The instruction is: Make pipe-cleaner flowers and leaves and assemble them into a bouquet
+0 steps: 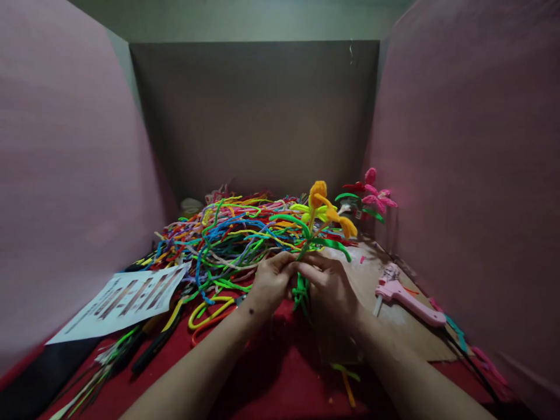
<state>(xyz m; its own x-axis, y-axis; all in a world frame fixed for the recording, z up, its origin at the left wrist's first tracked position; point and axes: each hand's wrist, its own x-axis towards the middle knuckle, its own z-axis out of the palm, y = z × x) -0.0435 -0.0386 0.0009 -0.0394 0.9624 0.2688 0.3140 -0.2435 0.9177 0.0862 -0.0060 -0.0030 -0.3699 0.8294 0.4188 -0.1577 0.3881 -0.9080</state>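
Observation:
My left hand (275, 275) and my right hand (327, 280) meet over the red cloth, both closed around the green stem of a pipe-cleaner flower (321, 201). Orange-yellow petals top the flower, and green leaves (330, 244) spread out just above my fingers. Below my hands hang green twisted ends (301, 291) of the stem. My fingertips press together and partly hide the stem between them. Close to my left wrist lie scissors with yellow and orange handles (213, 309).
A tangled heap of coloured pipe cleaners (236, 233) fills the back. At right, a pink glue gun (411, 303) rests on a cardboard sheet (367, 280). Pink flowers (378, 198) stand behind it. A printed paper (126, 297) and black-and-yellow pliers (161, 332) lie left. Pink walls (472, 146) flank the table.

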